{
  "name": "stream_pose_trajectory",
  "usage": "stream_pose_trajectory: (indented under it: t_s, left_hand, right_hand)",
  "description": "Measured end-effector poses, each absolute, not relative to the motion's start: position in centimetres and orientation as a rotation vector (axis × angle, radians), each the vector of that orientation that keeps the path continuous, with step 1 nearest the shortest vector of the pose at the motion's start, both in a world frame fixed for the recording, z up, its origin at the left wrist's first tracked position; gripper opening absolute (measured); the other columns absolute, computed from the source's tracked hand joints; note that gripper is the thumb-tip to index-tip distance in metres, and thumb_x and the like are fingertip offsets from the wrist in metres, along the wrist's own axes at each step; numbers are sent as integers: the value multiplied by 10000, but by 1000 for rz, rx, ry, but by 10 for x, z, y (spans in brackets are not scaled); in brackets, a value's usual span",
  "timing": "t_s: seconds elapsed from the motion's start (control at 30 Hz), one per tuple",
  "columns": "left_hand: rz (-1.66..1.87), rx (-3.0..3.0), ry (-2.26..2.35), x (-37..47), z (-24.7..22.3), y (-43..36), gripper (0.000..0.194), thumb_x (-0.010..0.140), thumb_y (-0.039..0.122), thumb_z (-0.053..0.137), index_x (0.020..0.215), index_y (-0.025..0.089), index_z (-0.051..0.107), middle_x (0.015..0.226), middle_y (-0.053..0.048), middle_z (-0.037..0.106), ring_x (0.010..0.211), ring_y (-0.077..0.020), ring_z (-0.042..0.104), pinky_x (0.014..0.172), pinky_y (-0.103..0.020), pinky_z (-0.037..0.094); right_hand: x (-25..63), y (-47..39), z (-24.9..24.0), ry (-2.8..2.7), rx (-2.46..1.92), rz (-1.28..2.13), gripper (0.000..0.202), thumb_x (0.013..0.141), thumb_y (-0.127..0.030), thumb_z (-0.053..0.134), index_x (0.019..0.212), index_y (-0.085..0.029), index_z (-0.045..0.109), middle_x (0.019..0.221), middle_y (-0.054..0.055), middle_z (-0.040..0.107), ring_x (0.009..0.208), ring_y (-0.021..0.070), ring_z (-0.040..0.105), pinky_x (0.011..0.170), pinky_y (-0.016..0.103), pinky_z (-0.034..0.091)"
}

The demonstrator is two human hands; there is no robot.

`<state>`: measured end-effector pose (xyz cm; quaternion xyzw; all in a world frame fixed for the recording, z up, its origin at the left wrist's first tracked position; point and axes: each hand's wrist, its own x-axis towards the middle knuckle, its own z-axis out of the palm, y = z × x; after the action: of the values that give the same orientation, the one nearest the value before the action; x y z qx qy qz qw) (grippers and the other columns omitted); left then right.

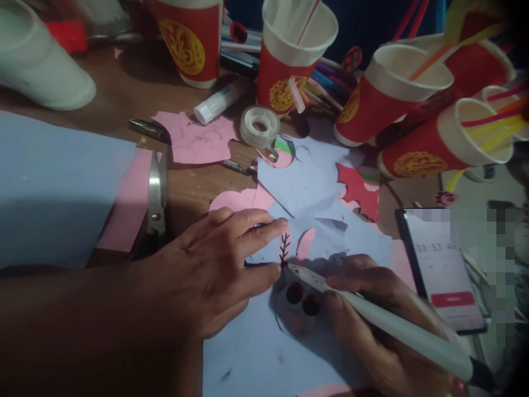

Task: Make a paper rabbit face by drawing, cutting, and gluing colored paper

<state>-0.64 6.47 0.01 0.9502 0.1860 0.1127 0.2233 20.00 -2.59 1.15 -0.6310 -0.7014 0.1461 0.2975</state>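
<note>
My right hand [380,320] grips a white marker [397,326], with its tip at the lower end of a small pink paper strip [285,242]. Black branching lines mark that strip, like veins on a leaf. My left hand [219,264] lies over it with fingers stretched out, fingertips against the strip's edge. A plain pink paper petal [306,243] is just to the right. Beneath both hands spreads light blue paper [243,353]. Two black dots [294,294] sit below the marker tip, partly in shadow.
Scissors [156,193] lie left, beside a blue sheet [53,187]. Clear tape [259,125], a glue stick [217,102] and pink scraps [202,138] lie behind. Red paper cups [289,60] holding straws line the back. A phone [446,270] showing a timer rests at right.
</note>
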Motion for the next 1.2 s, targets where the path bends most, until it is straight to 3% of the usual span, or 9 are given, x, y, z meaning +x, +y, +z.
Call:
stream_pose_trajectory:
  t_s: [0.27, 0.47, 0.63, 1.0, 1.2]
  left_hand:
    - [309, 2588, 551, -6, -6, 61, 307, 756, 125, 472, 1006, 247, 604, 1382, -68, 398, 1249, -279, 335, 972, -471, 336]
    - [320, 2587, 531, -8, -2, 63, 328, 754, 106, 459, 1025, 236, 591, 1363, -89, 416, 1252, -267, 340, 970, -471, 345]
    - [307, 2606, 502, -10, 3, 66, 344, 759, 86, 453, 1041, 243, 575, 1353, -86, 426, 1242, -261, 359, 967, -480, 348]
    - [182, 2627, 494, -4, 0, 68, 361, 680, 146, 506, 1016, 260, 570, 1397, -69, 362, 1231, -313, 350, 905, -504, 373]
    - [137, 2699, 476, -6, -13, 67, 412, 647, 150, 549, 1040, 270, 547, 1433, -64, 300, 1242, -342, 322, 876, -517, 385]
  right_hand:
    - [198, -28, 10, -1773, -1688, 386, 73, 767, -165, 560, 778, -235, 541, 623, -27, 598, 606, 152, 597, 540, 270, 475]
    - [202, -37, 18, -1499, -1820, 380, 56, 776, -215, 582, 827, -234, 594, 757, 22, 636, 826, 195, 615, 672, 294, 476]
    - [203, -32, 18, -1405, -1654, 542, 113, 777, -141, 547, 852, -222, 568, 745, 29, 636, 697, 178, 623, 500, 267, 472]
    - [207, -30, 22, -1475, -1709, 389, 156, 748, -127, 605, 870, -212, 560, 815, 10, 650, 732, 144, 631, 603, 218, 525]
    - [210, -29, 16, -1524, -1619, 388, 182, 733, -96, 604, 863, -218, 566, 785, 9, 637, 704, 156, 638, 600, 253, 531]
